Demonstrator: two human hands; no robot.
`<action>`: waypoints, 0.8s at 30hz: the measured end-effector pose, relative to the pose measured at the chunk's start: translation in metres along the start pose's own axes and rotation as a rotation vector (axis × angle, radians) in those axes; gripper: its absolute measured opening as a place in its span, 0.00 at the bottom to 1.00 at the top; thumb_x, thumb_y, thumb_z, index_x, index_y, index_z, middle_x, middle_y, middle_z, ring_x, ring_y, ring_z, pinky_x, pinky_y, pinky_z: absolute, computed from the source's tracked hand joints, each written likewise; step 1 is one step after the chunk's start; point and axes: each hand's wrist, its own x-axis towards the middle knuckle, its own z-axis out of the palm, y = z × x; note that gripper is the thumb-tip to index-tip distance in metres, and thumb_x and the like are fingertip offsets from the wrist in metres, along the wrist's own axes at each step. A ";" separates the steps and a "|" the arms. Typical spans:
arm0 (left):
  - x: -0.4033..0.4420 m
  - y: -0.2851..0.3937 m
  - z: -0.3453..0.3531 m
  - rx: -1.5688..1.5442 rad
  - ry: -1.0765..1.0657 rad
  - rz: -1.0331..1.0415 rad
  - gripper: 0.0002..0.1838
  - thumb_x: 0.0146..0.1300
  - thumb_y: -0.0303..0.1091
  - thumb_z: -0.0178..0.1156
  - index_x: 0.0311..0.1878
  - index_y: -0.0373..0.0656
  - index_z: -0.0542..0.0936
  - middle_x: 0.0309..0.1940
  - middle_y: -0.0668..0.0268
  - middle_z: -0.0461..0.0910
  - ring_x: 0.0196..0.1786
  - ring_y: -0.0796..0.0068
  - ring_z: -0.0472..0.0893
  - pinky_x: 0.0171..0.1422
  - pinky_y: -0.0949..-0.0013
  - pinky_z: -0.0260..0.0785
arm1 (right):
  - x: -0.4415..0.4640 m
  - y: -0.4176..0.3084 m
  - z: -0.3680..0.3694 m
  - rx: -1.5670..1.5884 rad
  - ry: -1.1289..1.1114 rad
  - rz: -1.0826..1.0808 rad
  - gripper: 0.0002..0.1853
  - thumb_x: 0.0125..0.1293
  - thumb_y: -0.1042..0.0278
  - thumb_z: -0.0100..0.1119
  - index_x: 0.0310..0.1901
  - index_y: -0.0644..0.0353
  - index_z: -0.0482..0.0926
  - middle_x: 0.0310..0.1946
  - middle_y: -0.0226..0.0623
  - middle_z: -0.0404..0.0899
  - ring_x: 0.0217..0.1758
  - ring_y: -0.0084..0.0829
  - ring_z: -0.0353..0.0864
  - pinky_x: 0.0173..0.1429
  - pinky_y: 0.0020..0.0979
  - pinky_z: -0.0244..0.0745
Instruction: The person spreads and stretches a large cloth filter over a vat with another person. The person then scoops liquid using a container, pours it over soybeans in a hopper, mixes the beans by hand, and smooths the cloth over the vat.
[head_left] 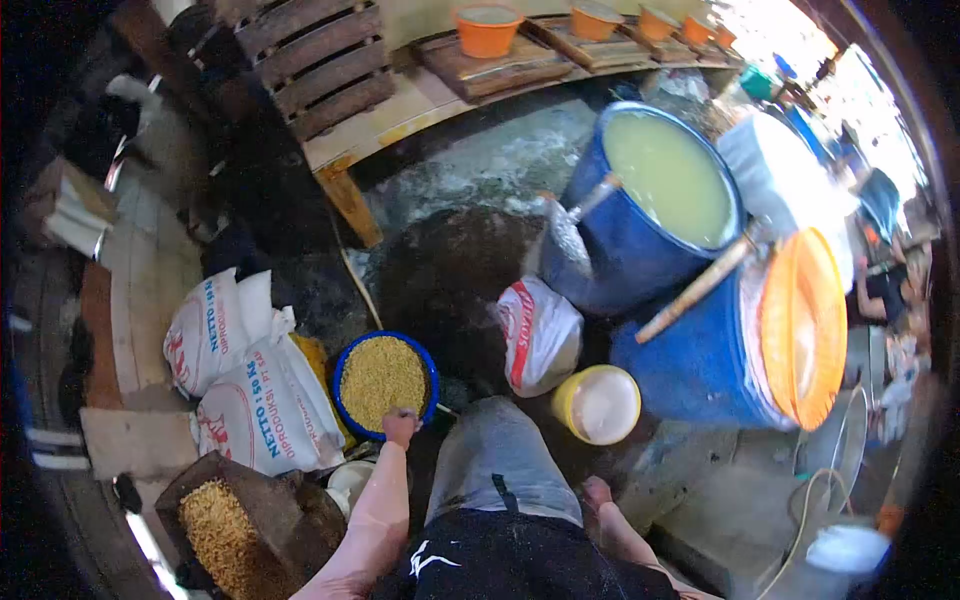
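Observation:
My left hand (402, 426) is closed at the near rim of a round blue basin (434, 372), its fingers curled over the edge. Pale yellow beans or grain (382, 378) fill the basin, which rests on the dark floor in front of my left leg. By my right thigh hangs my right hand (597, 490), apart from any object; its fingers are too small and foreshortened to read. In front of that hand stands a yellow bucket (568, 398) with whitish contents. Beyond the bucket, a white sack (545, 335) with red print leans against a blue barrel.
Printed white sacks (265, 400) and a trough of light brown crumbs (215, 530) lie to the left. On the right are a liquid-filled blue barrel (590, 225), a second barrel (685, 365) with an orange basket (825, 330), and a wooden handle (695, 288). Orange tubs (487, 38) line a bench.

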 end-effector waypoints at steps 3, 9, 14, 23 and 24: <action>-0.015 -0.050 0.003 -0.103 -0.061 -0.116 0.06 0.55 0.18 0.53 0.29 0.36 0.80 0.21 0.62 0.79 0.21 0.71 0.81 0.21 0.71 0.72 | -0.022 0.083 0.070 0.407 -0.134 0.148 0.17 0.66 0.52 0.55 0.43 0.58 0.82 0.35 0.48 0.82 0.39 0.47 0.82 0.44 0.45 0.78; -0.060 -0.087 -0.014 1.183 -0.609 0.293 0.14 0.64 0.42 0.54 0.36 0.41 0.82 0.29 0.60 0.83 0.28 0.66 0.83 0.30 0.60 0.75 | -0.080 0.006 -0.014 0.176 0.106 0.079 0.18 0.65 0.55 0.48 0.38 0.62 0.81 0.43 0.50 0.80 0.49 0.52 0.78 0.49 0.47 0.73; 0.026 -0.213 -0.027 1.530 -0.703 0.808 0.11 0.63 0.43 0.54 0.42 0.51 0.81 0.44 0.67 0.80 0.47 0.64 0.80 0.51 0.59 0.71 | -0.087 -0.010 -0.045 0.351 0.324 0.286 0.19 0.65 0.54 0.49 0.38 0.63 0.81 0.44 0.53 0.81 0.49 0.55 0.80 0.54 0.49 0.75; 0.069 -0.066 -0.012 1.923 -0.722 0.810 0.08 0.60 0.38 0.55 0.29 0.50 0.80 0.26 0.67 0.80 0.28 0.67 0.80 0.32 0.60 0.72 | -0.128 -0.009 -0.052 0.690 0.502 0.457 0.17 0.61 0.57 0.50 0.41 0.60 0.81 0.42 0.52 0.82 0.48 0.55 0.80 0.52 0.50 0.75; 0.079 -0.056 -0.011 1.802 -0.741 0.826 0.10 0.58 0.38 0.58 0.24 0.48 0.79 0.18 0.65 0.78 0.20 0.64 0.78 0.25 0.59 0.69 | -0.128 -0.001 -0.041 0.689 0.505 0.480 0.16 0.61 0.58 0.50 0.41 0.59 0.81 0.41 0.51 0.82 0.48 0.55 0.81 0.52 0.50 0.75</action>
